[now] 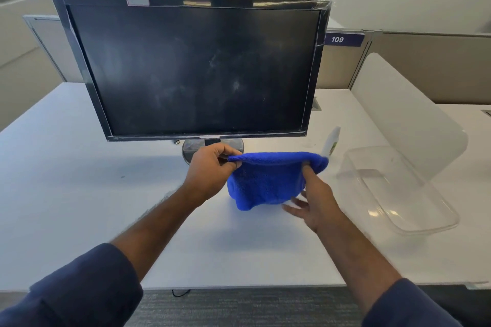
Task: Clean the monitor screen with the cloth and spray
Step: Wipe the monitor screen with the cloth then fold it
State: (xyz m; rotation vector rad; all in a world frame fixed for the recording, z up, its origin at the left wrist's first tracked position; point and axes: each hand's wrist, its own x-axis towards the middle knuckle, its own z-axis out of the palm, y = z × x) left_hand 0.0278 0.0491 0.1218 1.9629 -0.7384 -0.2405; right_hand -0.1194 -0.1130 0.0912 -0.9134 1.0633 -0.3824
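A black monitor (191, 69) stands on the white desk, its dark screen smeared with pale streaks. In front of its round base (191, 150) a bright blue cloth (265, 180) hangs stretched between both hands. My left hand (210, 170) pinches the cloth's upper left corner. My right hand (314, 202) holds the upper right corner with thumb and forefinger, its other fingers spread below. A small white spray bottle (330, 142) stands on the desk just behind the cloth's right end, partly hidden by it.
A clear plastic tub (414, 220) lies on the desk (79, 194) at the right, with a frosted divider panel (411, 119) behind it. Beige partitions run along the back. The desk's front edge is near my forearms, with carpet below.
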